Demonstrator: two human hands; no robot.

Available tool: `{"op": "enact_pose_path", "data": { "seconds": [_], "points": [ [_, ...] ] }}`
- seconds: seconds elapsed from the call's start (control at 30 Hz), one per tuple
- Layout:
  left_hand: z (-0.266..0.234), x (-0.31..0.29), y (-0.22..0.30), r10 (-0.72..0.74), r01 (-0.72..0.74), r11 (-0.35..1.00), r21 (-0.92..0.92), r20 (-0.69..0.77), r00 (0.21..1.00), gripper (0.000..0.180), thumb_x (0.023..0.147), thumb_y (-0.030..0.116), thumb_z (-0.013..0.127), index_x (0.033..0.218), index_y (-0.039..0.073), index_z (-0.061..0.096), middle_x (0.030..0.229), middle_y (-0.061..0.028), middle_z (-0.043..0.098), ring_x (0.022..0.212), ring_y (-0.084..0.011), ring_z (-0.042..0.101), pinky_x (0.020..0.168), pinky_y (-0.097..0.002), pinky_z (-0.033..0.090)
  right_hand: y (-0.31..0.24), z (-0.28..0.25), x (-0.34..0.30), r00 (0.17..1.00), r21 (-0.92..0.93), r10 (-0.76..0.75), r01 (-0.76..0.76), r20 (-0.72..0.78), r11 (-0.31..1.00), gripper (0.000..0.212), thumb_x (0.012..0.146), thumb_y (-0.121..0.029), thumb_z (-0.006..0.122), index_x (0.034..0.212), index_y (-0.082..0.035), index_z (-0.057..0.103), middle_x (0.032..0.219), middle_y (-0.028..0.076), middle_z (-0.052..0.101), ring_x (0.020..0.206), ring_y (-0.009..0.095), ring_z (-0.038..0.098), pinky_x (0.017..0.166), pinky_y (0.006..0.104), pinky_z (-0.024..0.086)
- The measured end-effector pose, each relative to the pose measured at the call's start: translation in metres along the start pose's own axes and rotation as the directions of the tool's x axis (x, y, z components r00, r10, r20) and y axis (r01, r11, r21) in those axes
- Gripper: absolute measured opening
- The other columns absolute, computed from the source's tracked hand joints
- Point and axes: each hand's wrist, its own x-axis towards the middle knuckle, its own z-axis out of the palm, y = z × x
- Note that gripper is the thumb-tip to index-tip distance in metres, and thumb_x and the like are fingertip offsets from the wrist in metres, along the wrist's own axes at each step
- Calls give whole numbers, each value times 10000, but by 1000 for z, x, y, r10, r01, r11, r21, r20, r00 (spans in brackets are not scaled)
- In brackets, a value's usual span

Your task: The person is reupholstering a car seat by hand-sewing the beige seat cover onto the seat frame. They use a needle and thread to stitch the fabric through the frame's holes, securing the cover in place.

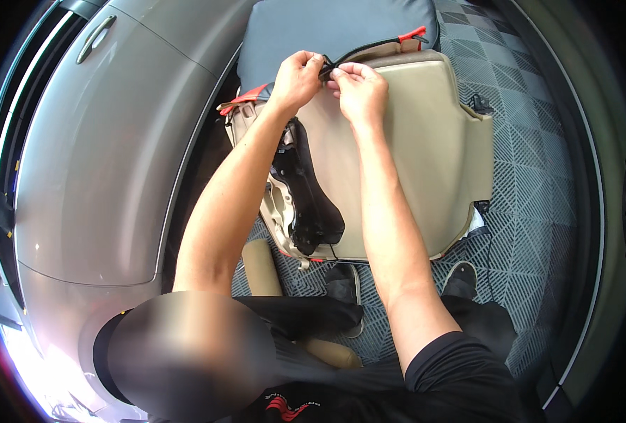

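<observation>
A beige car seat backrest [412, 155] lies in front of me, with a dark grey padded section [327, 28] beyond it. Both hands meet at the seam between the two. My left hand [299, 79] is closed, its fingertips pinching a thin black strip [359, 53] along that seam. Close beside it, my right hand [361, 90] pinches the same strip between thumb and fingers. Rightward, the strip runs along a loose beige fabric edge to a red fabric corner [413, 34]. Another red piece [246, 100] shows at the left end. My fingers hide the exact grip.
A black plastic bracket [307, 201] sits on the seat's left side. A silver car door [108, 162] stands close at left. Beige cylindrical pieces, one a bolster [261, 268], rest near my shoes [459, 280]. Grey patterned floor tiles [531, 211] extend to the right.
</observation>
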Motion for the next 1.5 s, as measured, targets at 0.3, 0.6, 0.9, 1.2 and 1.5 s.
{"op": "enact_pose_path", "data": {
  "seconds": [0.3,0.6,0.9,1.2,1.5],
  "points": [
    [-2,-23,-6,613,-561,603,567,122,781,114,975,139,595,1035,61,653,1075,-135,611,973,-375,633,848,-435,540,8,6,7,999,-2,0,0,-38,1000,216,877,-94,670,1016,47,756,868,161,774,768,196,749,731,320,585],
    [-2,-29,-14,717,-621,475,623,135,684,171,942,124,646,1106,93,681,1075,-113,623,978,-332,642,849,-419,541,-12,-10,12,985,86,71,-85,154,993,296,943,-40,632,1221,49,684,882,90,744,739,129,707,660,277,597],
    [-2,-28,-7,520,-489,696,525,100,848,212,935,178,631,1055,36,732,1022,-157,683,1000,-345,654,885,-412,534,-7,-15,13,976,-80,-138,153,170,985,576,879,16,637,1441,21,510,858,93,753,729,113,695,654,262,574],
    [-14,-2,40,83,-236,752,615,267,960,338,859,263,693,1069,7,762,980,-195,763,947,-317,739,875,-387,565,-4,-19,5,964,-63,-148,165,219,984,423,894,4,630,1315,-7,589,875,98,763,774,109,702,689,268,565],
    [9,-14,25,272,-256,910,326,-3,962,283,864,202,626,996,-36,706,882,-201,746,840,-285,731,806,-378,567,-4,-25,9,948,-138,-262,288,181,947,347,897,-89,661,1232,-3,635,900,116,781,824,148,714,762,305,560]
  ]
}}
